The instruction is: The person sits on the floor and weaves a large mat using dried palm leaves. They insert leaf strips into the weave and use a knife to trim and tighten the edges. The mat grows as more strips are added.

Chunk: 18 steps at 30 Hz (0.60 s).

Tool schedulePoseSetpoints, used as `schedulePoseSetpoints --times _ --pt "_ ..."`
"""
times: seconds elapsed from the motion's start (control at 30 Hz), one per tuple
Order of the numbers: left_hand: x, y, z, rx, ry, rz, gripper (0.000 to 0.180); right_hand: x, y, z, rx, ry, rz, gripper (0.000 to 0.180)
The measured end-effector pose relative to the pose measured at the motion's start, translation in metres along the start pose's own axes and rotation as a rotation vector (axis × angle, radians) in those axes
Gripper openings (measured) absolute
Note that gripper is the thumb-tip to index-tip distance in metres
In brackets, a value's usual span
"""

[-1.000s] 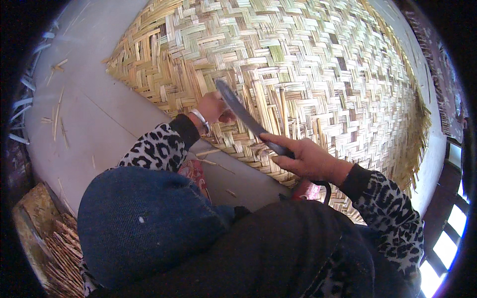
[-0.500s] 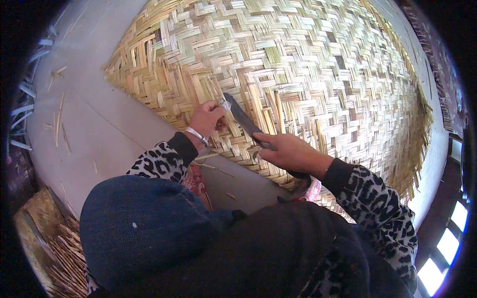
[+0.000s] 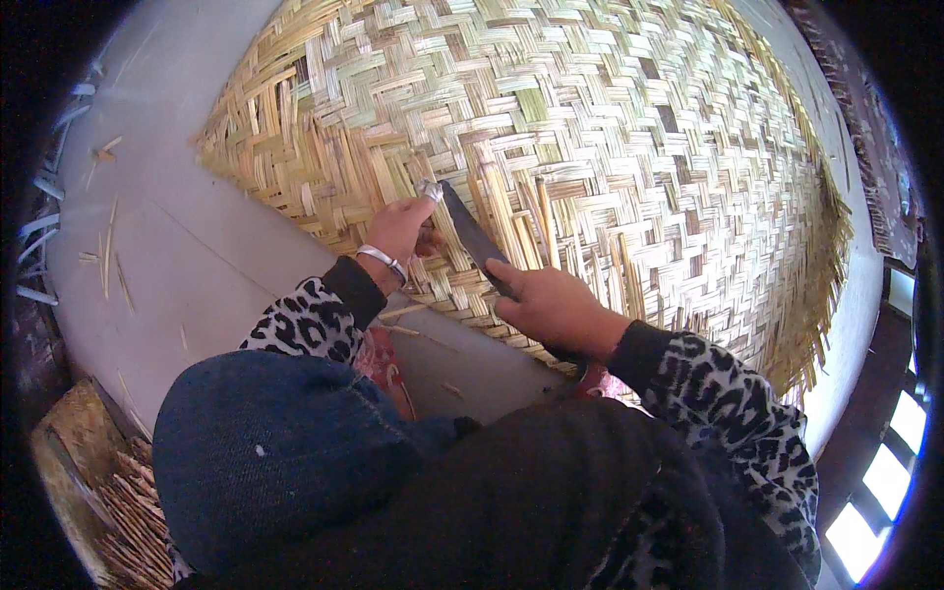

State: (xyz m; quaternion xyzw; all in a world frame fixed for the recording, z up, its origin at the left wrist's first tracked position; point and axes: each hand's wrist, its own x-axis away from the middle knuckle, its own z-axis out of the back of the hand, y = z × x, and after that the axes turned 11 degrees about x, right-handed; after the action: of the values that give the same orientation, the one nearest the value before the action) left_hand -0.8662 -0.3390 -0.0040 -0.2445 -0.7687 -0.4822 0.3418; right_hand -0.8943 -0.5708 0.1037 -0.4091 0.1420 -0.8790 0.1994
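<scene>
A large mat (image 3: 580, 138) woven from flat pale straw-coloured strips spreads before me. At its near edge my left hand (image 3: 398, 234) is closed in a pinch; what its fingers hold is hidden. Something whitish, perhaps a wrapping on a fingertip, shows at its tip, and a pale bracelet (image 3: 383, 262) rings the wrist. My right hand (image 3: 559, 309) is wrapped round a knife with a long dark blade (image 3: 474, 234). The blade slants up and left across the mat, its tip right beside my left fingertips. Loose strip ends (image 3: 489, 192) stand up just right of the blade.
Grey floor (image 3: 187, 251) lies left of the mat, with scattered straw bits (image 3: 110, 246) on it. A bundle of thin brown sticks (image 3: 136, 521) is at the lower left. Pale bars line the far left, and bright window panes (image 3: 885, 487) show at the lower right.
My right hand and the knife have moved slightly left, with the blade closer to my left fingertips. The left fingertips have shifted a little up and left. The whole view has shifted slightly.
</scene>
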Motion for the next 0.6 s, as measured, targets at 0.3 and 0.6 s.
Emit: schedulePoseSetpoints --times 0.3,0.6 --pt "0.009 0.0 -0.006 -0.079 0.011 0.173 0.028 -0.036 -0.006 -0.035 0.067 0.134 -0.097 0.057" --pt "-0.008 0.006 -0.012 -0.141 0.071 0.059 0.032 -0.037 -0.002 -0.033 0.14 0.177 -0.066 0.058"
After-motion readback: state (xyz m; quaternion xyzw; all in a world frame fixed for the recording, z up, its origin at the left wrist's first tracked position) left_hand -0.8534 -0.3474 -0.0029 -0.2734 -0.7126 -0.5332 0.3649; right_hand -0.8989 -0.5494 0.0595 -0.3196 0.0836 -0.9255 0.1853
